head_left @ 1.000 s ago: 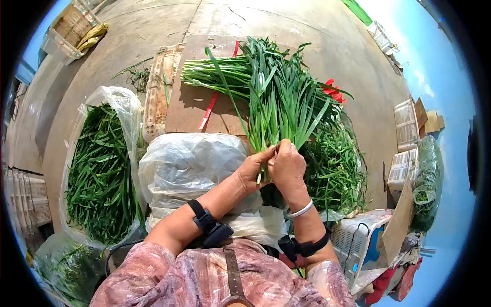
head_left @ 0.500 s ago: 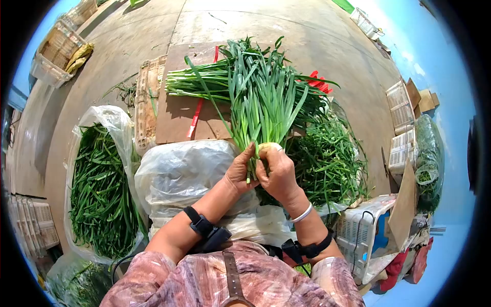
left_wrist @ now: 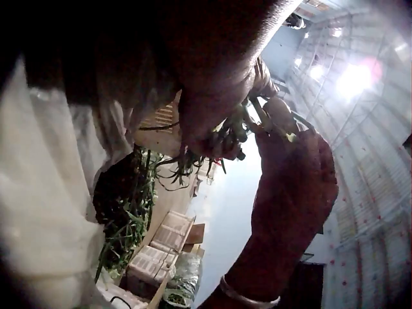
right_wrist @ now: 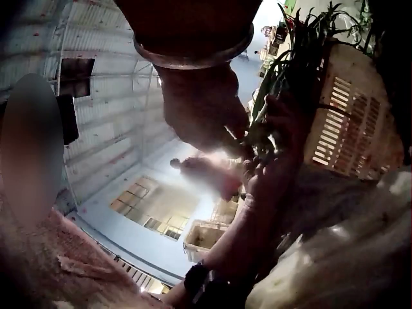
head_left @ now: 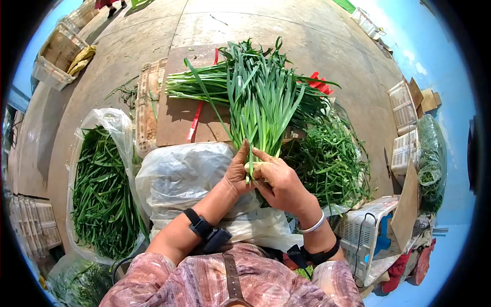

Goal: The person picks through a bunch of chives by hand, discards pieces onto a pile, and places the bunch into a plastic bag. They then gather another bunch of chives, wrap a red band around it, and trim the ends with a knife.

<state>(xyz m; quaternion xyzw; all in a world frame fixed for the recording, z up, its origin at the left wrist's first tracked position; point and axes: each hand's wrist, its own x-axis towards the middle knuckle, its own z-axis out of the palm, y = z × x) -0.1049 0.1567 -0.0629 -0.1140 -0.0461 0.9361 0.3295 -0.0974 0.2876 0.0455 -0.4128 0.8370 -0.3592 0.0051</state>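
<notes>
A bunch of long flat-leaved greens, like Chinese chives point(head_left: 261, 115), points away from me, its pale stalk ends toward my body. My left hand point(head_left: 236, 175) grips these ends from the left, thumb up along the stalks. From the right, my right hand point(head_left: 284, 185) pinches at the same ends, fingers bent across them. A pale yellowish strip point(head_left: 253, 167) shows at its fingers, over the stalks. Another bunch of greens point(head_left: 197, 83) lies crosswise beneath the leaves on a brown board point(head_left: 176, 120). In the left wrist view both hands are dark, with stalk ends between them.
Loose greens fill a clear plastic bag point(head_left: 110, 115) at left; more loose greens point(head_left: 327, 158) are heaped at right. A plastic-covered stack point(head_left: 184, 166) stands before me. Red ribbons point(head_left: 195, 122) lie on the board. White crates point(head_left: 353, 240) stand at right. A person's legs point(head_left: 111, 11) show far off.
My right hand has shifted left and turned over the stalk ends, bringing the pale strip across them. The left hand keeps its grip. A person's legs have appeared at the far upper left.
</notes>
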